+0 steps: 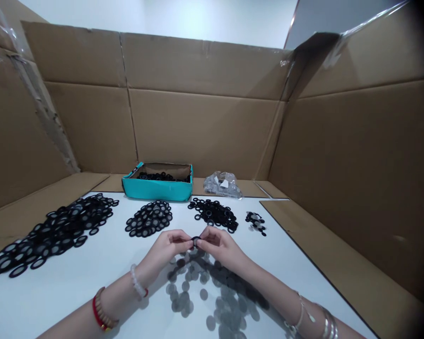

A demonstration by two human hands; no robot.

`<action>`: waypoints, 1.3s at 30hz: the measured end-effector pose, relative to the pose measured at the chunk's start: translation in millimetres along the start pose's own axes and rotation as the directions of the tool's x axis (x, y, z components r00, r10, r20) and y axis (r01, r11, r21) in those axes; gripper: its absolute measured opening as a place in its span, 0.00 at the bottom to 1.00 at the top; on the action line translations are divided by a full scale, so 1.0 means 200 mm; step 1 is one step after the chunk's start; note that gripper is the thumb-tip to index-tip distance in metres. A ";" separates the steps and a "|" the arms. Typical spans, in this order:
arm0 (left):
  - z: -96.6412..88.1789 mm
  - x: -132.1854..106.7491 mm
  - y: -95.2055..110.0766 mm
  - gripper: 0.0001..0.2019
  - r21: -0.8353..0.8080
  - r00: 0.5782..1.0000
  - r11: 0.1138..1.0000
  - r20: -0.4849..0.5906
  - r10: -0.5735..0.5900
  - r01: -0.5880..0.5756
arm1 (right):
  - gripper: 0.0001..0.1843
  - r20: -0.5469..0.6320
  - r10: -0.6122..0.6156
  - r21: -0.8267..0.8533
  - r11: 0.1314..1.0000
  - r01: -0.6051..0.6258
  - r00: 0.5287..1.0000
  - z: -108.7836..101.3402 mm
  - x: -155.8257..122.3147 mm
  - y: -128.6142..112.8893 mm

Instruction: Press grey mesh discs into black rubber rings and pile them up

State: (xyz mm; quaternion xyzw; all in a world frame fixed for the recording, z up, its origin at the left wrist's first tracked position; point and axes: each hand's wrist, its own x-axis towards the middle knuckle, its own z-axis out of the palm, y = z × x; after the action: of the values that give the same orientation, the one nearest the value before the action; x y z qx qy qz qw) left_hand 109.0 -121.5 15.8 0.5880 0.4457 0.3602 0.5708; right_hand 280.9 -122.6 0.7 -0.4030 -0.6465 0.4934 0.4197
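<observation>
My left hand (169, 247) and my right hand (217, 245) meet above the white table (74, 282), fingertips pinched together on one small black ring (195, 241). Both hands are closed on it. Under and in front of them lies a scatter of grey mesh discs (205, 294). Beyond the hands sit a pile of black rings (215, 213) and a pile of rings with discs fitted in them (149, 218). Bracelets show on both wrists.
A large heap of fitted rings (53, 233) covers the left of the table. A small cluster of parts (256, 222) lies at the right. A teal box (159, 181) with rings and a clear plastic bag (222, 184) stand at the back. Cardboard walls (339, 155) enclose the table.
</observation>
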 end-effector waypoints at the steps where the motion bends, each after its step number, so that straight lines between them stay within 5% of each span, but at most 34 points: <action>1: 0.00 0.00 0.00 0.07 0.005 1.000 1.000 0.005 -0.001 0.001 | 0.20 0.009 0.011 0.020 1.000 -0.011 1.000 0.00 0.00 0.01; 8: -0.01 0.03 -0.05 0.08 0.030 0.996 0.999 0.094 0.013 -0.016 | 0.19 0.087 0.083 0.048 0.995 -0.087 0.993 -0.03 0.02 0.02; 15: 0.02 0.03 -0.03 0.08 0.048 0.990 0.990 0.057 0.132 -0.135 | 0.18 0.130 0.061 0.031 0.997 -0.066 0.990 -0.05 0.02 0.02; 26: 0.02 0.01 -0.04 0.04 0.240 0.959 0.933 -0.023 0.283 -0.269 | 0.13 -0.022 -0.219 -0.212 0.955 0.209 0.976 -0.01 -0.03 -0.01; 33: 0.03 0.00 -0.03 0.04 0.229 0.962 0.938 -0.021 0.273 -0.262 | 0.11 0.004 -0.319 -0.390 0.872 0.295 0.948 -0.02 -0.06 -0.03; 39: 0.04 0.00 -0.02 0.06 0.098 0.968 0.963 -0.008 0.251 -0.249 | 0.13 0.051 -0.114 -0.202 0.972 0.122 0.992 -0.03 -0.02 -0.01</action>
State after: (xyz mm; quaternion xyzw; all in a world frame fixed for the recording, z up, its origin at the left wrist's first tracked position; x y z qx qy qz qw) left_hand 114.8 -125.0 10.9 0.6627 0.3906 0.4134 0.4872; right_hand 287.2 -125.5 2.3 -0.3954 -0.7247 0.4063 0.3918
